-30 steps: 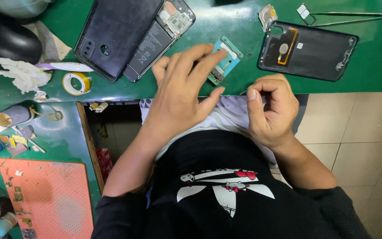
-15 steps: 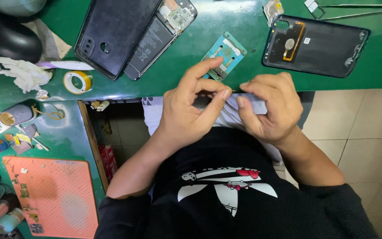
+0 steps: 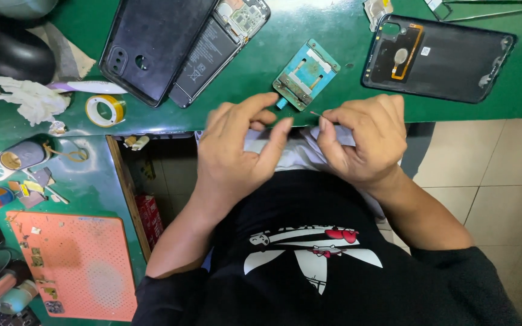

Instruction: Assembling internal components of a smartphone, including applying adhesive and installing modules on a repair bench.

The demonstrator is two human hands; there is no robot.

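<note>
Torso: black shirt [image 3: 309, 265] with a white and red print fills the lower middle of the view, nearest the camera.
Left hand: left hand [image 3: 237, 154] raised at the desk edge, fingers [image 3: 273, 142] loosely curled, thumb and forefinger drawn toward each other; whether anything sits between them cannot be told.
Right hand: right hand [image 3: 364, 142] just beside the left, fingers bent inward, thumb and forefinger pinched narrow on a thin metal sliver [image 3: 316, 113] whose tip pokes out toward the left hand.
Between hands: pale cloth [image 3: 300, 151] shows in the gap beneath both hands.
Small module: teal circuit module [image 3: 306, 74] lies flat on the green desk [image 3: 333, 24], just beyond the fingertips, touched by neither hand.
Near left: orange perforated mat [image 3: 80, 265] on the lower side bench, small chips scattered on it.
Mid left: yellow tape roll [image 3: 105, 110] on the desk, white crumpled tissue [image 3: 31, 99] beside it.
Far left: black phone back [image 3: 152, 45] with camera holes, overlapping an opened phone body [image 3: 215, 45] showing battery and board.
Far right: second back cover [image 3: 439, 57] lying inner side up, well apart from the hands.
Far edge: tweezers [image 3: 490, 13] along the top right of the desk, partly cut off.
</note>
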